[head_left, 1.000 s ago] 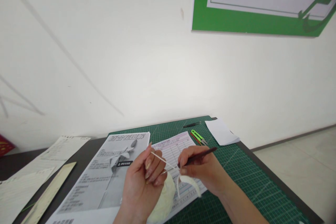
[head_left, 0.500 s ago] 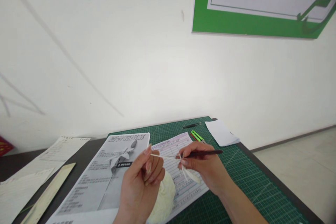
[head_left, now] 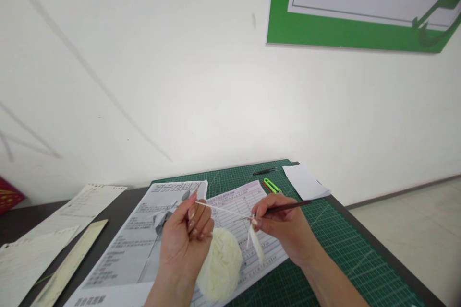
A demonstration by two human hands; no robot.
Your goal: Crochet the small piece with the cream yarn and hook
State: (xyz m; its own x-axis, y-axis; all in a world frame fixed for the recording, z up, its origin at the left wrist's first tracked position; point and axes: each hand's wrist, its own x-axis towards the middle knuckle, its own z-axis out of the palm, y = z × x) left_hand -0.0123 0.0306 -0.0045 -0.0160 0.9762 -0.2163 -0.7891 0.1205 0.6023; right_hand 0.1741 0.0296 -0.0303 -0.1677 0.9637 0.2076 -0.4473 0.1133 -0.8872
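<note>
My left hand [head_left: 189, 232] is closed, with a strand of white yarn [head_left: 221, 209] pinched between thumb and forefinger. That strand runs taut to my right hand [head_left: 283, 223], whose fingers are closed around a dark-handled crochet hook [head_left: 288, 206]. The hook's thin metal tip points left, at the yarn. Below my right fingertips hangs a small white crocheted piece [head_left: 256, 245] beside a loose yarn end. A pale cream ball of yarn [head_left: 221, 264] rests on the papers between my hands, partly covered by my left wrist.
Under the hands lie a printed sheet with a flower picture [head_left: 118, 254] and a lined form [head_left: 252, 192] on a green cutting mat [head_left: 360, 249]. A green thread snipper [head_left: 271, 185], a black pen-like tool [head_left: 264, 171], white paper [head_left: 304, 181] and a ruler [head_left: 72, 261] lie around. Behind rises a wall [head_left: 216, 81].
My left hand has moved left and slightly down, away from my right, lengthening the strand between them. The crocheted piece now hangs lower, and more of the yarn ball shows.
</note>
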